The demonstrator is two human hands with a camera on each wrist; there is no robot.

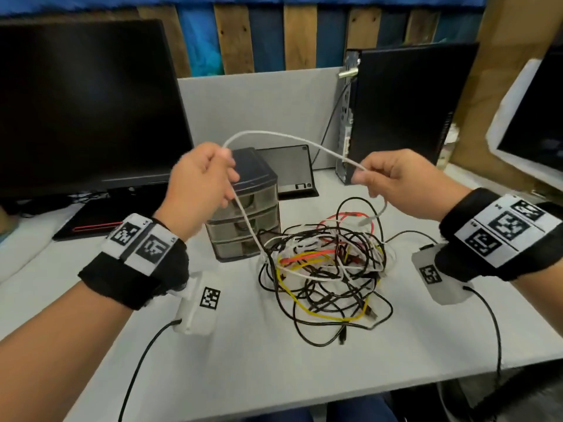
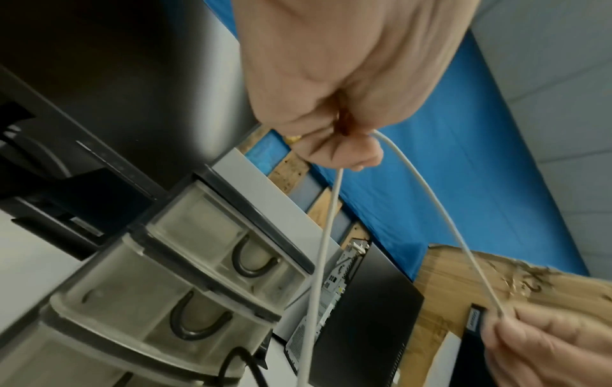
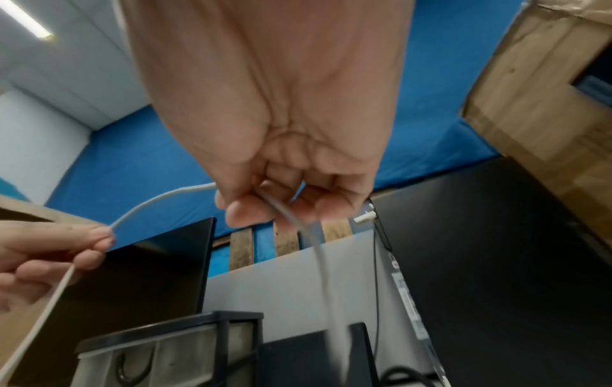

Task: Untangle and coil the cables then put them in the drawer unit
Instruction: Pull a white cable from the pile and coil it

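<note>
A white cable [image 1: 275, 134] arches between both raised hands above the desk. My left hand [image 1: 202, 184] pinches it; from there it drops down into the tangle of black, white, red, orange and yellow cables [image 1: 326, 269] on the table. My right hand [image 1: 396, 181] pinches it near its free end, whose plug [image 1: 365, 221] dangles below. The left wrist view shows the white cable [image 2: 427, 199] leaving my left hand [image 2: 334, 141]; the right wrist view shows the cable [image 3: 159, 201] at my right hand [image 3: 265, 204]. A three-drawer unit [image 1: 243, 208], drawers closed, stands behind the tangle.
A large dark monitor [image 1: 85, 108] stands at the left, a black computer case [image 1: 405, 108] at the back right, and a second monitor [image 1: 533, 117] at the far right. A closed laptop [image 1: 88, 222] lies left of the drawers. A grey partition [image 1: 259, 108] backs the desk.
</note>
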